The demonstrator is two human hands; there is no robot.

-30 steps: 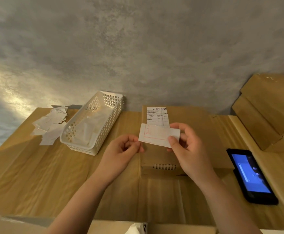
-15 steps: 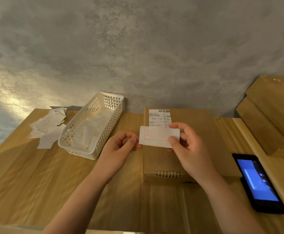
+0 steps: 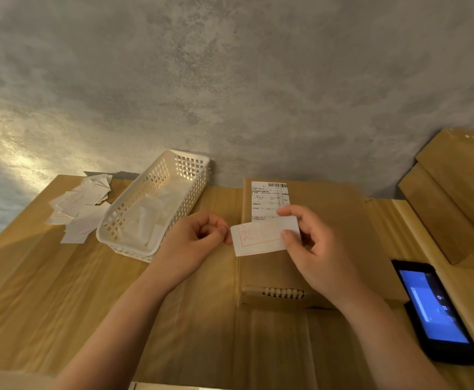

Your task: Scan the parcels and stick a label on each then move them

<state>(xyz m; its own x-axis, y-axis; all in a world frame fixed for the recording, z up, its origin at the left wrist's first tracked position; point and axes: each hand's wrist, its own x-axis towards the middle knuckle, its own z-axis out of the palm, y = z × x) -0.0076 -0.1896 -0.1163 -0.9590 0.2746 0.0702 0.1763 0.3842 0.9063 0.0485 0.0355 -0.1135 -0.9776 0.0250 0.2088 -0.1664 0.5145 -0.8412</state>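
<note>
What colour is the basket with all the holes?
White; the basket shows clearly in the head view.

A flat brown cardboard parcel (image 3: 340,249) lies on the light wooden table (image 3: 47,291) and serves as the reference. A white printed shipping slip with a barcode (image 3: 268,199) is stuck at its far left corner. Above the parcel, the right hand (image 3: 319,253) pinches a small white label with red print (image 3: 261,239) by its right end; the left hand (image 3: 195,243) pinches its left edge. Left of the parcel stands a white perforated plastic basket (image 3: 151,205), with loose white paper slips (image 3: 79,209) beyond it. Right of the parcel lies a black smartphone with a lit blue screen (image 3: 435,311).
</note>
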